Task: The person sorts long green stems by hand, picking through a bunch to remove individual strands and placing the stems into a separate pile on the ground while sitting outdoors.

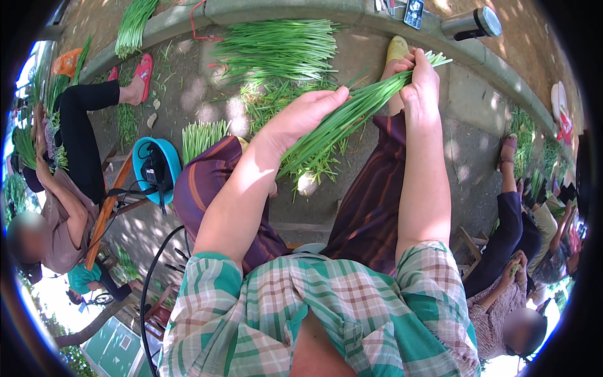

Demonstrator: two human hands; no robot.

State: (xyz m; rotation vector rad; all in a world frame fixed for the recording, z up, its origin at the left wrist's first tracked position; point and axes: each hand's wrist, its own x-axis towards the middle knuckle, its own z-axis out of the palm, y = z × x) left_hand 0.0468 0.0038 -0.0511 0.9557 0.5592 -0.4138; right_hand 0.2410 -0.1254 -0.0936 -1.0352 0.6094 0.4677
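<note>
A long bundle of green chives [353,119] slants across in front of my knees, its pale cut ends [438,59] pointing up to the right. My right hand [421,78] is closed round the bundle close to those pale ends. Against the bundle's left side, my left hand [309,113] holds it around the middle, thumb on the near side; the stalks hide most of its fingers. The loose green tips hang down between my legs. Beyond my hands, a wide pile of chives [279,50] lies on the ground, and another bunch [204,137] stands by my left knee.
Trimmings [270,100] litter the ground. A blue basin [146,169] with a black device [152,166] sits left. A kerb [282,11] curves along the back, with a steel flask [471,24] and phone [413,12]. People sit on both sides; a red string [201,25] lies near the pile.
</note>
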